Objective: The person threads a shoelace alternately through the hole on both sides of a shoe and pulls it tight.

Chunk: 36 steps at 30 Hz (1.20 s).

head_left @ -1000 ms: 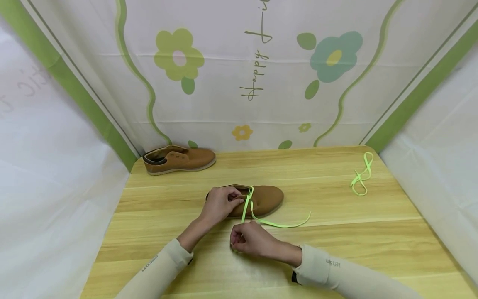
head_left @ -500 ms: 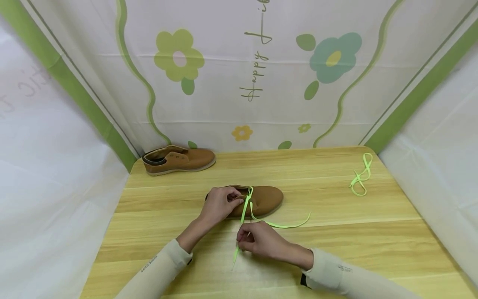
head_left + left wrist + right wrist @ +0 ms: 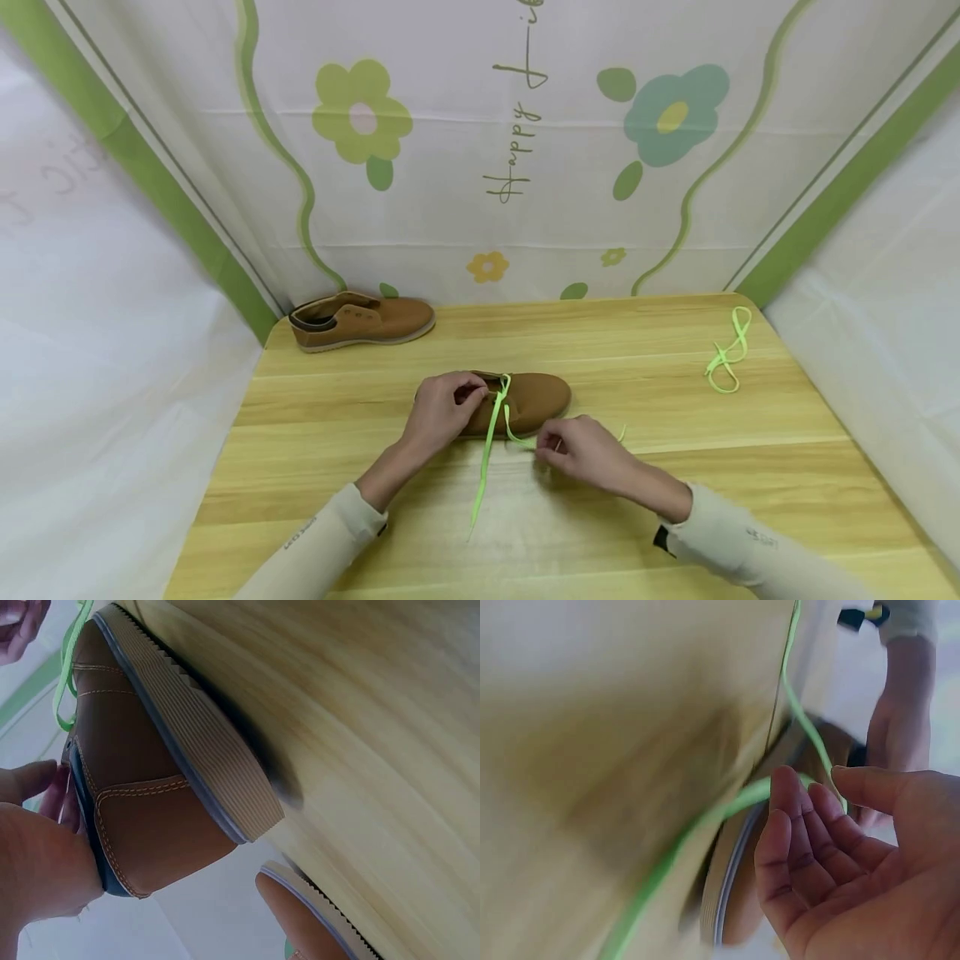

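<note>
Now my right hand (image 3: 588,452), loosely curled, has left one tail of the green lace (image 3: 485,462) for the other, perhaps touching it, so the first lies free leftward; my left hand (image 3: 442,408) pinches the brown shoe (image 3: 542,396) beneath it.

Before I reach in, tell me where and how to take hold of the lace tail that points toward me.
Pinch the lace tail by its lower stretch, coming from the right. It is slim and runs nearly straight toward you. Your right hand is on that side, while your left hand crowds its upper end at the front shoe, so a grip there may be cramped.
</note>
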Each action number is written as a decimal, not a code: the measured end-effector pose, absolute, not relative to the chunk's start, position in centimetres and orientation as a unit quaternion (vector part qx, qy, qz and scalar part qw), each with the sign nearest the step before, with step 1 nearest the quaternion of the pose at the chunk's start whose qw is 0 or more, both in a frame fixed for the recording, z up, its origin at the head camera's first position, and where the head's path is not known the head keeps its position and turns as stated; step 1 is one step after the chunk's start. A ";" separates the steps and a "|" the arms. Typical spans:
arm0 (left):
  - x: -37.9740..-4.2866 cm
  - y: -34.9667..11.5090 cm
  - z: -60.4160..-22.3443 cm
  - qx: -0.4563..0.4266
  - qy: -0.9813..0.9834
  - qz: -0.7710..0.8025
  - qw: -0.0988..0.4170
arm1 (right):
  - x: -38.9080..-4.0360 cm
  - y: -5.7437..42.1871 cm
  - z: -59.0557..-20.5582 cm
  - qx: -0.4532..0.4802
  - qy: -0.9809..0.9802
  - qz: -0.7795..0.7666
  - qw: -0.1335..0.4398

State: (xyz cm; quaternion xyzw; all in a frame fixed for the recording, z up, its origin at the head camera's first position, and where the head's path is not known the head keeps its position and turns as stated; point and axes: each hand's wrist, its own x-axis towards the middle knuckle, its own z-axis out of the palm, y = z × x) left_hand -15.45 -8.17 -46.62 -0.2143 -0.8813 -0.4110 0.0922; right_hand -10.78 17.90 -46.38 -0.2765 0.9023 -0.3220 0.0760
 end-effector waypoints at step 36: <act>-17.3 -7.2 -46.8 -0.218 -0.919 -0.286 0.163 | -12.2 27.1 -48.3 -0.051 0.974 -0.178 0.127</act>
